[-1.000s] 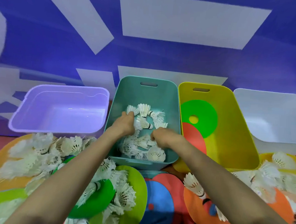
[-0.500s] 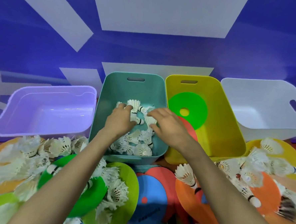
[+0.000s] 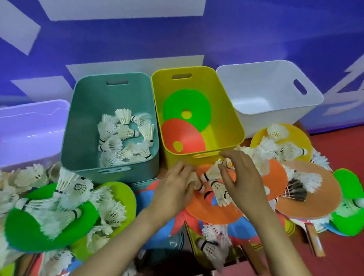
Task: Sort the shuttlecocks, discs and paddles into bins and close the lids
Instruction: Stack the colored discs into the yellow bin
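- Our left hand point(image 3: 173, 188) lies with its fingers against a cluster of shuttlecocks point(image 3: 213, 178) on an orange disc point(image 3: 213, 210); we cannot tell whether it grips one.
- Our right hand point(image 3: 243, 180) hovers over the same cluster, fingers spread and holding nothing.
- The teal bin point(image 3: 86, 115) holds more shuttlecocks; the yellow bin point(image 3: 231, 119) holds a green disc point(image 3: 185, 104) and a red disc point(image 3: 185, 136).

Likely a sports hall: red court-style floor point(image 3: 339, 275), blue-and-white wall point(image 3: 119, 38), shuttlecocks point(image 3: 64, 179) heaped about.
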